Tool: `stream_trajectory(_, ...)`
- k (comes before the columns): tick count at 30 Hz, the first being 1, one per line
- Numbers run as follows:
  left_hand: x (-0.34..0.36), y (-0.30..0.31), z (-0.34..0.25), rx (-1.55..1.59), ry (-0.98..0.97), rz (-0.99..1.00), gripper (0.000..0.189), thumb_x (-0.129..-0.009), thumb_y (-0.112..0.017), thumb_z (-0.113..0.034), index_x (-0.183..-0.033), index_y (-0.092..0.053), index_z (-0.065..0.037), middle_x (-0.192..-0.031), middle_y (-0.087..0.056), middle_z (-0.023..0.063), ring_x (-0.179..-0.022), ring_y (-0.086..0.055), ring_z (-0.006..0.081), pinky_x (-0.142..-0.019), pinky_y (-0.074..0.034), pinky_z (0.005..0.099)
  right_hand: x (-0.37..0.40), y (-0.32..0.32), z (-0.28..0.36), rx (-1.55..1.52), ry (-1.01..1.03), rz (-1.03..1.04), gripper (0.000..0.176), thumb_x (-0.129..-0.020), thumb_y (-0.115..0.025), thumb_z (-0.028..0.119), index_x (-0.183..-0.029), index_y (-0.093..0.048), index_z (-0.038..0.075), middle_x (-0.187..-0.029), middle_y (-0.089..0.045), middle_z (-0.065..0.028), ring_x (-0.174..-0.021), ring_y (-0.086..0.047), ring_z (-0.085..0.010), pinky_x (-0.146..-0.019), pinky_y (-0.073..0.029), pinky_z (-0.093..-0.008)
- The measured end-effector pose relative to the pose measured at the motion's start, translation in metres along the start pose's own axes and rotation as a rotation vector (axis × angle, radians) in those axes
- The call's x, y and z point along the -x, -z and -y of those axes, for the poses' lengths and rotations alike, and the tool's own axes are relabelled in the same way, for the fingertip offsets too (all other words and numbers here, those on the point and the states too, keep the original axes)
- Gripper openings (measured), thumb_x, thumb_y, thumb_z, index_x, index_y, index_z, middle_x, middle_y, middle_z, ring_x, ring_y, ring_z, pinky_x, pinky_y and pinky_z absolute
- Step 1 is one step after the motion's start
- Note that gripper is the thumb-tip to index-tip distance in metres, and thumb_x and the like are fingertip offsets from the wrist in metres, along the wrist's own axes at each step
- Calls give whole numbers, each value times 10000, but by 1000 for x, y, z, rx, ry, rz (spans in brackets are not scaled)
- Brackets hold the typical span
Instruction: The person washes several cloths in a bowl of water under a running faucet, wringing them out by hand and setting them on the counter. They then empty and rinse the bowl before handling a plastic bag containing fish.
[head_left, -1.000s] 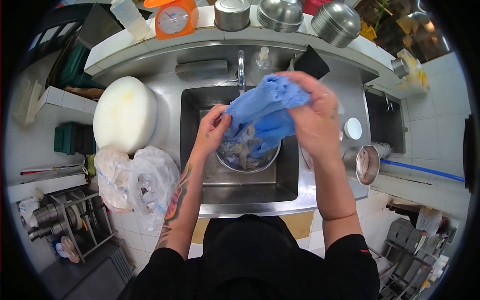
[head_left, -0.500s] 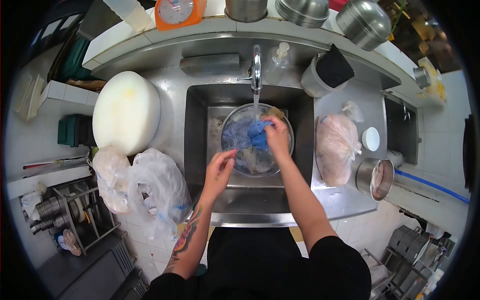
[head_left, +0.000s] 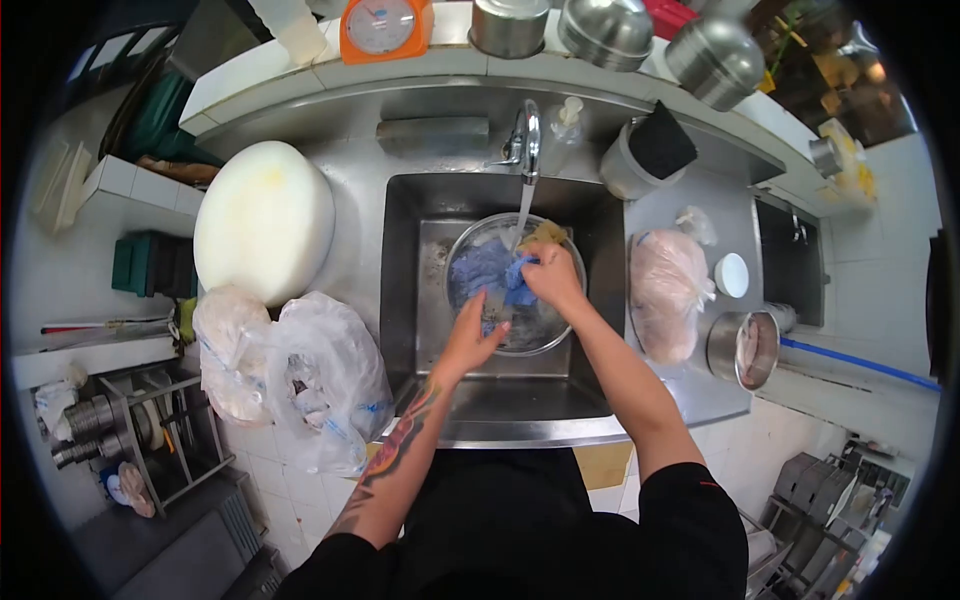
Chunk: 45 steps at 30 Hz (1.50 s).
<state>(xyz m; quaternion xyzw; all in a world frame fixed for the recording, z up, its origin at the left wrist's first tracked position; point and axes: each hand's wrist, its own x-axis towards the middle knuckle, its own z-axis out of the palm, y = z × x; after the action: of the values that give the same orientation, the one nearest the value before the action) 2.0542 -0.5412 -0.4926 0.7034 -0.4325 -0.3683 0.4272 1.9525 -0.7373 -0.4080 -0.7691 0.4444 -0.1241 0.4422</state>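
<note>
A round metal bowl (head_left: pixel 462 325) of water sits in the steel sink (head_left: pixel 490 400), under a stream from the faucet (head_left: pixel 531 140). My right hand (head_left: pixel 552 275) grips a bunched blue cloth (head_left: pixel 518 285) at the bowl's right side. Over the lower left of the bowl is my left hand (head_left: pixel 472 335), fingers spread, nothing held, its fingertips close to more bluish cloth (head_left: pixel 480 268) in the water. A yellowish-brown piece (head_left: pixel 545 234) lies at the bowl's upper right edge.
Left of the sink are a large white round block (head_left: pixel 263 222) and plastic bags (head_left: pixel 330 370). On the right stand a bagged pinkish item (head_left: pixel 665 295), a white cup (head_left: pixel 731 275), a metal pot (head_left: pixel 728 352) and a bucket (head_left: pixel 628 170). An orange scale (head_left: pixel 385 28) rests on the ledge.
The view has shifted slightly. My left hand has moved right and farther over the bowl, with its fingers spread wider. My right hand still grips the blue cloth, now lower in the bowl.
</note>
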Motion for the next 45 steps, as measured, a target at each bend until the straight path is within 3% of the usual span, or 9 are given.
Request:
stream_trajectory(4, -43, -3, -39, -144, -206, -41, 1351, -684, -918, -451, -1633, -30, -81, -1631, -285, 215, -1498, -289, 417, -1196, -254, 535, 44, 103, 125, -443, 259, 2, 58, -757, -572, 18, -770, -625, -5, -672, -584, 13, -684, -552, -47, -601, -443, -240)
stream_trajectory(12, -97, -23, -141, 194, -415, -197, 1295, -605, -978, -307, -1621, -198, -117, -1551, -450, 153, -1428, -427, 377, -1167, -310, 529, 119, 245, 228, -915, 612, -215, 61, -778, -597, 37, -827, -634, 32, -790, -632, -14, -731, -595, -100, -700, -466, -233)
stream_trajectory(15, -114, -10, -136, 40, -424, 70, 779, -675, -887, -141, -1374, -551, -61, -1229, -689, 182, -1167, -664, 321, -988, -512, 398, 121, 263, 182, -956, 516, -335, 76, -792, -572, 25, -835, -633, 39, -769, -618, -10, -735, -589, -93, -705, -455, -228)
stream_trajectory(23, -87, 21, -93, -232, -115, -7, 503, -687, -737, -8, -1166, -586, -33, -1081, -704, 179, -1021, -703, 317, -871, -535, 392, 51, 77, -118, -208, -46, -254, 229, -821, -599, 85, -1012, -724, 69, -922, -732, -158, -825, -704, -269, -754, -549, -395)
stream_trajectory(27, -81, 10, -122, -256, -181, 12, 509, -677, -707, 13, -1169, -584, -31, -1067, -692, 168, -994, -696, 307, -878, -528, 372, 37, -24, -165, -201, -94, 222, 802, -775, -801, 165, -1494, -464, 56, -1482, -529, -199, -1392, -495, -314, -1165, -373, -383)
stream_trajectory(32, -60, 11, -161, -143, -200, -6, 527, -641, -684, 39, -1154, -595, -39, -1128, -644, 107, -1063, -650, 241, -930, -504, 341, 36, -65, -118, -321, 336, 116, 1374, -624, -963, 238, -1640, -50, 84, -1646, -210, -242, -1511, -289, -346, -1242, -237, -434)
stream_trajectory(36, -48, 25, -199, 63, -270, -51, 555, -631, -679, 77, -1166, -583, -36, -1153, -627, 78, -1091, -631, 222, -946, -504, 342, 32, -87, -102, -662, 304, 227, 1247, -619, -964, 202, -1613, -221, 76, -1578, -364, -204, -1446, -398, -301, -1207, -307, -428)
stream_trajectory(42, -19, 75, -210, 1345, -61, -122, 634, -717, -641, 99, -1325, -542, -54, -1231, -631, 122, -1151, -630, 265, -1023, -517, 409, 53, -26, -22, -579, 360, -191, 633, -680, -870, 31, -1256, -610, 2, -1196, -693, -100, -1078, -657, -189, -962, -516, -346)
stream_trajectory(45, -21, 90, -137, 1570, 46, -235, 415, -903, -649, -74, -1311, -572, -52, -1258, -647, 121, -1161, -634, 299, -1055, -499, 466, 61, -2, 27, -1150, -2, -262, 480, -734, -755, -45, -1198, -639, 0, -1122, -712, -74, -1000, -672, -176, -913, -530, -333)
